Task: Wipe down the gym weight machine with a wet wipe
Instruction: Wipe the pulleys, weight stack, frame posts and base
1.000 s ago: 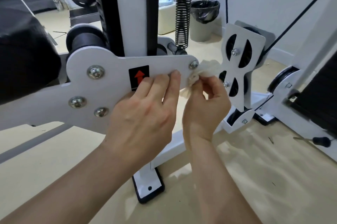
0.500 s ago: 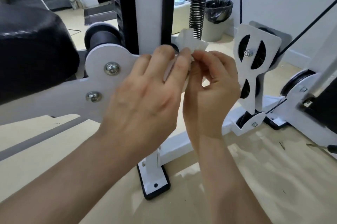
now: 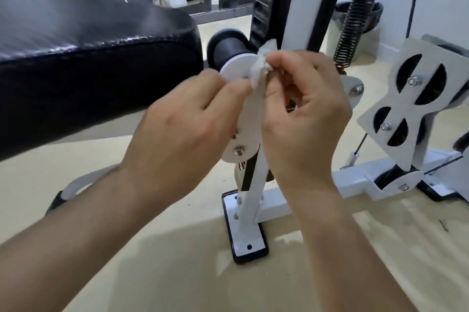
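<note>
- Now right hand (image 3: 304,113) and left hand (image 3: 187,118) pinch wet wipe (image 3: 258,70), fingers clamped on it.
- Best: refold to clean face, then press flat on white pivot plate (image 3: 247,134).

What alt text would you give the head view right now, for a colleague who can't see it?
The left hand and right hand pinch a crumpled white wet wipe in front of the weight machine's white pivot plate. A black padded seat sits to the left; a white pulley bracket and a coiled spring are to the right.
</note>
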Demonstrator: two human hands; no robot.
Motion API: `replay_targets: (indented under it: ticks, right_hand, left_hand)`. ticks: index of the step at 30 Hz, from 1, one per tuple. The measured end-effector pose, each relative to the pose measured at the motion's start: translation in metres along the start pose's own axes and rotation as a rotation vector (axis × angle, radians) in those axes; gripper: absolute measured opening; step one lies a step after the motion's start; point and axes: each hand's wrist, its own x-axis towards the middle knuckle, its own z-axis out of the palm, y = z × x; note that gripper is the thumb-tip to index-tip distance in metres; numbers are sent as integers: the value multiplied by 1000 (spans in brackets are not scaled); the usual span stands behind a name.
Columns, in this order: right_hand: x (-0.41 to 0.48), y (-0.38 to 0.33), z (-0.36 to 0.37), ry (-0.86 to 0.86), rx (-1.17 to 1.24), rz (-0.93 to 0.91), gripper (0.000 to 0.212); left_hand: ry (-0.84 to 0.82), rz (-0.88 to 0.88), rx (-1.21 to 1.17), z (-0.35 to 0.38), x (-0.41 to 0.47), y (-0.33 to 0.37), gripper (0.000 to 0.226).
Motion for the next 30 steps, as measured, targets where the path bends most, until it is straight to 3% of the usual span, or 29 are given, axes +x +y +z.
replay_targets:
  ticks: [3,9,13,17,22,26,28,30]
  right_hand:
    - [3,-11,-1,-89,38,-29,14]
    - [-21,-18,10,-155,-93,-299,9]
    - [-53,1,7,-90,-213,-178,5]
    - [-37,-1,14,87,-77,-21,11]
    - [-85,1,18,-41,-141,134,11]
    - [-87,1,20,-29,-63,337,14]
    - [-89,-5,22,-18,-107,317,12]
    - [-94,-15,25,-60,-160,157,10]
  left_hand:
    - [30,4,-52,-15,-6,-2,15]
    - [28,-121,-77,-17,-29,-4,25]
    - [-42,-249,-74,-11,-50,4,35]
    - [-64,-338,-96,-6,-58,-1,44]
    - [-65,-317,-159,10,-67,0,51]
    - [-83,-355,-243,16,-73,7,59]
    - [-111,-381,-290,14,-75,9,64]
    - [-125,-407,-313,12,-77,10,65]
